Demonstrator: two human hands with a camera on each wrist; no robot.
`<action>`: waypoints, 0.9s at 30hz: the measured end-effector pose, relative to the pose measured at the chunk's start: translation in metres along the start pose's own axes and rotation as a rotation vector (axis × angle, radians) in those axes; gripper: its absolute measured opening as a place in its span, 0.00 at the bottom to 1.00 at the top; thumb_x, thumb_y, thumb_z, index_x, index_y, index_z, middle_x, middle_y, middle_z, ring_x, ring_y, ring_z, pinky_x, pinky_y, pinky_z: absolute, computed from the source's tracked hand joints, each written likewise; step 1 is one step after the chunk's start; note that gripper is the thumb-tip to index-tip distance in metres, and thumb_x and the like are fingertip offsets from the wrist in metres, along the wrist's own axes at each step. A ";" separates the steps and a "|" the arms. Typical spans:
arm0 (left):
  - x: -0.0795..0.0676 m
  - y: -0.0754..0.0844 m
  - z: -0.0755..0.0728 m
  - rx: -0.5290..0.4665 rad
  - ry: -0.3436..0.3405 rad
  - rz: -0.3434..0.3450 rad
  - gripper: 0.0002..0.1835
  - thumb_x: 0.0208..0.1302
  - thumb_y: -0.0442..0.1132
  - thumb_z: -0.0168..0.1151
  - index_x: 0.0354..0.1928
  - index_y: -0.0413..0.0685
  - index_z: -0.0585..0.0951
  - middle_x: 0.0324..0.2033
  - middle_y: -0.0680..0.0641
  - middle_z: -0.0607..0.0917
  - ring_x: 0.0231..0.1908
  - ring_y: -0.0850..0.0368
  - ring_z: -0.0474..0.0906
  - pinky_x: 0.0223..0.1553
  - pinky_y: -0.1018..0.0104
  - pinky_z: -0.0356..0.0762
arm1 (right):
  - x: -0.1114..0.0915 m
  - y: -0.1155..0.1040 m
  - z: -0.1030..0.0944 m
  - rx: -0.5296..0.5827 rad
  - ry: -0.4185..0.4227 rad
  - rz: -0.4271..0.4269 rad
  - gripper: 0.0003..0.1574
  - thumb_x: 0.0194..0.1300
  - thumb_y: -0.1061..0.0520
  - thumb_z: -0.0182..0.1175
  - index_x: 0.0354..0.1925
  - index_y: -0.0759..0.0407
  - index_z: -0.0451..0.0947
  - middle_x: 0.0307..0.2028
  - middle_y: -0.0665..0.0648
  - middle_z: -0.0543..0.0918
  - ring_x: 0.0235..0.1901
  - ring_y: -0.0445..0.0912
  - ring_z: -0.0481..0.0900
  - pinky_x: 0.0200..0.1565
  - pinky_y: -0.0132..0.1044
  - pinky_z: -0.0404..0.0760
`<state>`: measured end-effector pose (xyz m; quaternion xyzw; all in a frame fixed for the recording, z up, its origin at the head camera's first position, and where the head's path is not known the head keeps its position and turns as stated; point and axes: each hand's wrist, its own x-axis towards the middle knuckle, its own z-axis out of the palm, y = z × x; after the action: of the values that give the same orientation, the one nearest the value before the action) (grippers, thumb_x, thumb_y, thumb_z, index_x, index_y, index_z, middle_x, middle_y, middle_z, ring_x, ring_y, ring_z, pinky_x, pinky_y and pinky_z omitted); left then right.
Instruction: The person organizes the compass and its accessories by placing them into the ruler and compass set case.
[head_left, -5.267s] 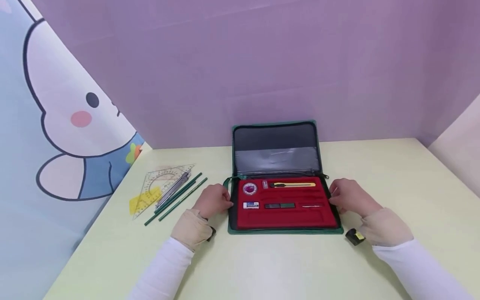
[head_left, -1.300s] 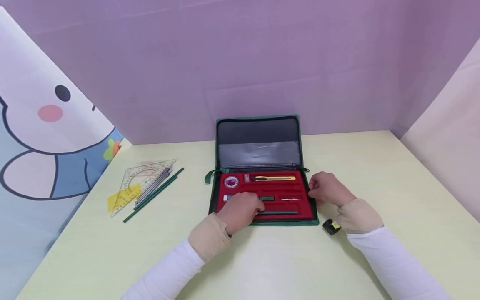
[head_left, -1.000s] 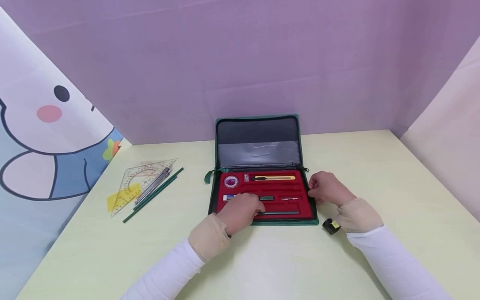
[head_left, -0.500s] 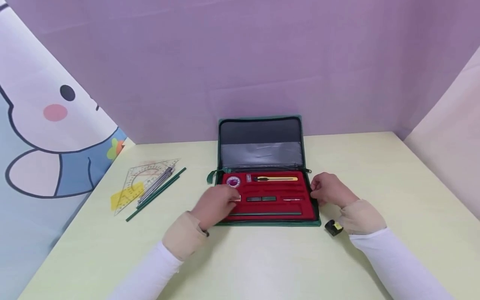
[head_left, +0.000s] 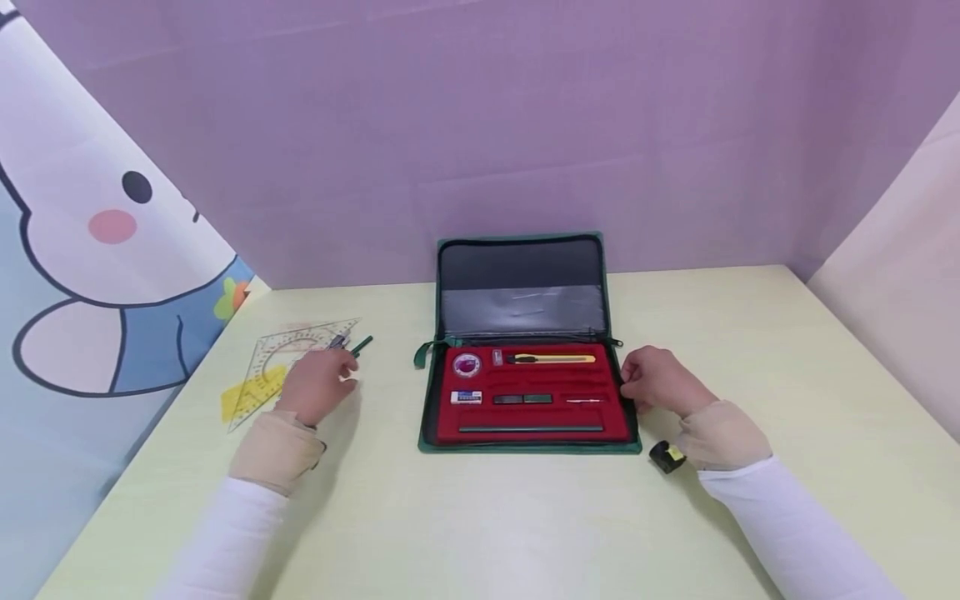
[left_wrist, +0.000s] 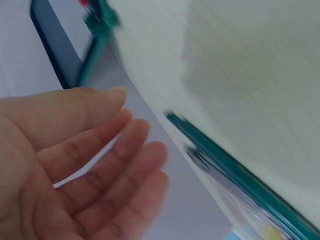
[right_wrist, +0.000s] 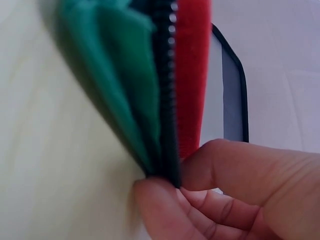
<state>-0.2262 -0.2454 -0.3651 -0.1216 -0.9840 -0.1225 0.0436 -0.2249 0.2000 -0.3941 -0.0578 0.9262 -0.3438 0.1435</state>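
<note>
My left hand (head_left: 318, 387) hovers over the green pencils (left_wrist: 245, 180) at the left, fingers loosely bent and holding nothing. In the left wrist view, a gap shows between the fingertips and the pencils. Slim silvery tools (left_wrist: 200, 160) lie alongside the pencils. My right hand (head_left: 660, 382) pinches the zippered right edge (right_wrist: 167, 100) of the green case (head_left: 528, 447) between thumb and fingers. The case lies open, with a red tray (head_left: 480, 417) inside. One green pencil (head_left: 531, 429) rests in the tray's front slot.
The tray also holds a yellow utility knife (head_left: 555, 358), an eraser (head_left: 467, 397), a round purple-centred item (head_left: 467, 365) and other small pieces. A clear set square (head_left: 262, 354) overlaps a yellow plastic piece (head_left: 240, 400) at left. Purple cloth (head_left: 525, 125) hangs behind the table.
A green pencil has gone from the left pile into the tray's front slot. After touching the eraser, my left hand moved left over the pencils. My right hand stays at the case edge.
</note>
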 end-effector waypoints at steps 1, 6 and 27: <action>0.000 -0.006 -0.002 0.017 -0.013 -0.029 0.10 0.52 0.30 0.66 0.38 0.35 0.81 0.32 0.39 0.84 0.33 0.45 0.79 0.36 0.51 0.76 | 0.000 0.000 0.000 0.003 0.001 -0.002 0.04 0.55 0.69 0.57 0.28 0.67 0.70 0.22 0.57 0.77 0.16 0.41 0.76 0.25 0.36 0.81; -0.003 -0.027 -0.008 0.079 -0.074 -0.145 0.12 0.51 0.30 0.64 0.39 0.33 0.81 0.34 0.35 0.84 0.35 0.40 0.79 0.38 0.47 0.74 | 0.000 0.000 0.000 0.009 0.003 -0.007 0.05 0.55 0.69 0.57 0.28 0.67 0.70 0.22 0.57 0.76 0.15 0.41 0.76 0.25 0.36 0.81; -0.008 -0.048 -0.006 0.094 -0.181 -0.240 0.07 0.51 0.29 0.62 0.33 0.34 0.81 0.30 0.36 0.82 0.29 0.44 0.75 0.34 0.49 0.72 | -0.001 -0.002 -0.001 -0.011 0.014 -0.009 0.04 0.54 0.69 0.57 0.27 0.66 0.70 0.21 0.56 0.76 0.15 0.41 0.76 0.24 0.36 0.80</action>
<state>-0.2298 -0.2940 -0.3716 -0.0114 -0.9960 -0.0693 -0.0548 -0.2239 0.1997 -0.3919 -0.0603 0.9287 -0.3399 0.1352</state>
